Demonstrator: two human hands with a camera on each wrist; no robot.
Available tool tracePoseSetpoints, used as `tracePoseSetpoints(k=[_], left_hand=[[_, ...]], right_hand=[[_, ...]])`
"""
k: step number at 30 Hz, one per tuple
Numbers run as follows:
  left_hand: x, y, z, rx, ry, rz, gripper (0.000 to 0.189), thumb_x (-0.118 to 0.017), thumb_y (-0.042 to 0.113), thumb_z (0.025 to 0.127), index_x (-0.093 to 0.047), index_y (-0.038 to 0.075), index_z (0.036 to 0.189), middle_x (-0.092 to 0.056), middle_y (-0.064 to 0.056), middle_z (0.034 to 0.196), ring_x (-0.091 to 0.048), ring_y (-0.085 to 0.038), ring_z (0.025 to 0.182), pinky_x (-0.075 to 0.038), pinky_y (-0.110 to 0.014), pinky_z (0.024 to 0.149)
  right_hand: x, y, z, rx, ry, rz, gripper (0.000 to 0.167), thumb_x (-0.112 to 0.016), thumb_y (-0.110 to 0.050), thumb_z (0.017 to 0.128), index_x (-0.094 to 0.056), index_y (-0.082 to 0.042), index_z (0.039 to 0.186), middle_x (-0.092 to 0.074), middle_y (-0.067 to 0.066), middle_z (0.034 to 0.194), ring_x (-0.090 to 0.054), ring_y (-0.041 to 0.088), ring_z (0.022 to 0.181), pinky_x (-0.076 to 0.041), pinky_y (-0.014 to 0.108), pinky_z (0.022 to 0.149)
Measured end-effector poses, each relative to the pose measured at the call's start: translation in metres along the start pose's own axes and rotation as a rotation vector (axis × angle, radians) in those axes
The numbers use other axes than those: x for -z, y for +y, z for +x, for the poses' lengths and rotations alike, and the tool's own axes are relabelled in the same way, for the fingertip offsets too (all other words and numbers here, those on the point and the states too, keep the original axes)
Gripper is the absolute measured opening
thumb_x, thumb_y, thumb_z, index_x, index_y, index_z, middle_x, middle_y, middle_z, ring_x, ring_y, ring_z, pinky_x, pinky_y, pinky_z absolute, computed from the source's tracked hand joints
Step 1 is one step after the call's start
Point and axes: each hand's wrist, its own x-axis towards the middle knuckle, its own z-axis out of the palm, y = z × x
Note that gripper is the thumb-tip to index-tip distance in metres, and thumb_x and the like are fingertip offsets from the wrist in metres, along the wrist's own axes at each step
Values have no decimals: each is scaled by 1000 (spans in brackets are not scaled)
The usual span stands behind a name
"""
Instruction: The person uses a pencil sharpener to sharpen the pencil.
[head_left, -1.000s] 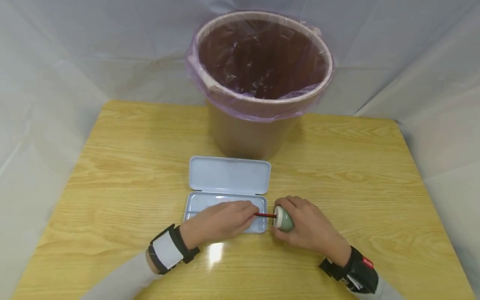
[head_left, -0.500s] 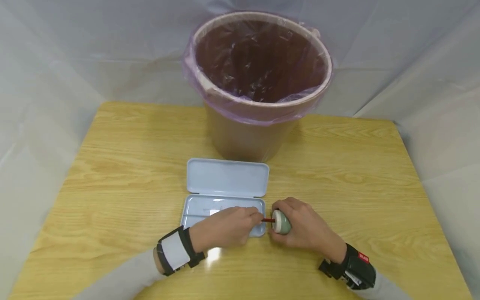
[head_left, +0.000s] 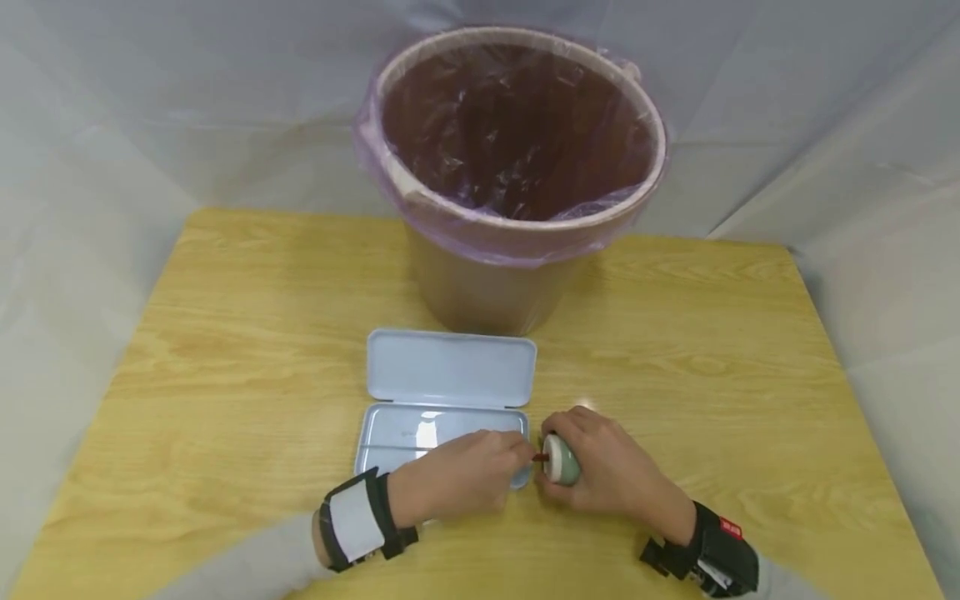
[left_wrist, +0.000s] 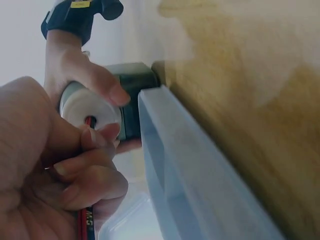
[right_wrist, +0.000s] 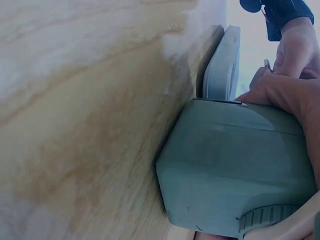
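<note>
My left hand (head_left: 471, 473) pinches a red-and-black pencil (left_wrist: 89, 225) over the right part of a light blue pencil case (head_left: 452, 367). The pencil's front end sits in the hole of a green pencil sharpener (head_left: 568, 467) with a white round front. My right hand (head_left: 615, 467) grips the sharpener from the right, thumb and fingers around its body. In the right wrist view the boxy green body (right_wrist: 230, 165) lies against the table, a ridged part near its lower edge. Most of the pencil is hidden by my left fingers in the head view.
The pencil case lies open, lid toward the back, a divider (head_left: 390, 447) along its tray. Behind it stands a tall brown bin (head_left: 487, 292) lined with a thin purple bag. The wooden table (head_left: 247, 350) is bordered by pale sheeting.
My left hand has moved right, closer to the sharpener, and less of the pencil shows between them. My right hand keeps its grip on the sharpener. The head view has shifted slightly.
</note>
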Motion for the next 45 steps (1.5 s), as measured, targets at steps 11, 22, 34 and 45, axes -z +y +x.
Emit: tracePoseSetpoints(k=[11, 22, 34, 45], left_hand=[[0, 8, 3, 40, -14, -67, 22, -64, -1, 78, -68, 8, 97, -65, 3, 88, -55, -2, 76, -50, -16, 67], [4, 11, 6, 38, 0, -116, 17, -65, -3, 75, -63, 13, 80, -54, 9, 74, -46, -1, 67, -40, -14, 60], [1, 6, 13, 12, 27, -245, 33, -60, -6, 82, -46, 19, 65, -32, 13, 61, -32, 1, 58, -27, -10, 52], [5, 2, 16, 47, 7, -214, 29, -63, 2, 90, -53, 17, 67, -35, 12, 59, -35, -1, 55, -34, -13, 65]], right_hand=[[-4, -5, -5, -1, 69, -37, 45, -86, -32, 68, -64, -16, 104, -67, -5, 94, -60, 6, 82, -53, 21, 67], [-8, -8, -9, 34, 149, -39, 44, -88, -31, 66, -64, -16, 100, -67, -9, 90, -58, 3, 82, -52, 20, 68], [-10, -10, -11, 53, 191, -80, 42, -88, -30, 65, -64, -16, 97, -67, -10, 91, -61, 5, 85, -53, 22, 69], [-12, -8, -4, 44, 169, -73, 42, -87, -30, 67, -64, -17, 99, -67, -10, 91, -59, 4, 84, -52, 21, 68]])
